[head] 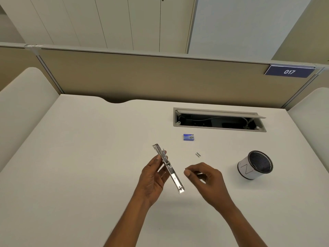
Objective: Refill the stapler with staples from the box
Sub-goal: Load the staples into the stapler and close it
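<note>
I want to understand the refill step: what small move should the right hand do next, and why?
Probably bring the right hand toward the opened stapler held in the left hand. Its fingertips are pinched near the stapler, perhaps on staples, though that is too small to tell. If it holds nothing, the loose staple strip on the desk is the closest supply.
</note>
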`<action>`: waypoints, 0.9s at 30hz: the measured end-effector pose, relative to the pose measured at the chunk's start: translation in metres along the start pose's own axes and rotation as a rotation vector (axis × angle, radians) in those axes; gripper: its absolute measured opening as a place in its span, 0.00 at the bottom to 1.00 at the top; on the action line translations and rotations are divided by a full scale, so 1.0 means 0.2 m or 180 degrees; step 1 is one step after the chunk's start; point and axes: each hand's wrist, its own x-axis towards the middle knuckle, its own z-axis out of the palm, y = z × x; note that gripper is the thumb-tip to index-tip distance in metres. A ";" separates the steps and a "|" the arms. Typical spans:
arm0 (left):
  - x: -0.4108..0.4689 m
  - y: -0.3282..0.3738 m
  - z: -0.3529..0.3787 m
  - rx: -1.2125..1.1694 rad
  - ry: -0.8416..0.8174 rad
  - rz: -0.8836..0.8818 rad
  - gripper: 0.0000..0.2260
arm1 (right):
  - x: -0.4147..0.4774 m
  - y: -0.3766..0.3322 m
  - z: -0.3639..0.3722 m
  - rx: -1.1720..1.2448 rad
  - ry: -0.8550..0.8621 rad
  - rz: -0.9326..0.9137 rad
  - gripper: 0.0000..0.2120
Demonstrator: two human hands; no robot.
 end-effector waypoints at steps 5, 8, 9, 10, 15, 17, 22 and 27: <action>0.00 0.01 0.00 0.0053 -0.0155 -0.0186 0.13 | 0.22 0.13 -0.06 -0.0514 0.0390 0.0353 0.02; 0.00 0.00 -0.01 0.0063 -0.0257 -0.0302 0.13 | 0.35 0.23 -0.10 -0.0768 0.0660 0.0544 0.04; 0.00 0.00 -0.02 0.0061 -0.0279 -0.0333 0.13 | 0.39 0.27 -0.11 -0.0857 0.0724 0.0571 0.04; -0.01 -0.01 -0.02 0.0065 -0.0295 -0.0361 0.13 | 0.42 0.30 -0.12 -0.0947 0.0756 0.0592 0.05; 0.00 -0.03 -0.03 0.0141 -0.0317 -0.0467 0.15 | 0.53 0.45 -0.10 -0.1289 0.0708 0.0817 0.11; 0.01 -0.03 -0.03 0.0184 -0.0298 -0.0493 0.16 | 0.56 0.50 -0.08 -0.1432 0.0638 0.0851 0.12; 0.02 -0.04 -0.03 0.0318 -0.0235 -0.0496 0.17 | 0.59 0.58 -0.04 -0.1657 0.0429 0.0981 0.11; 0.03 -0.03 -0.04 0.0397 -0.0215 -0.0521 0.18 | 0.61 0.61 0.00 -0.1930 0.0355 0.0963 0.06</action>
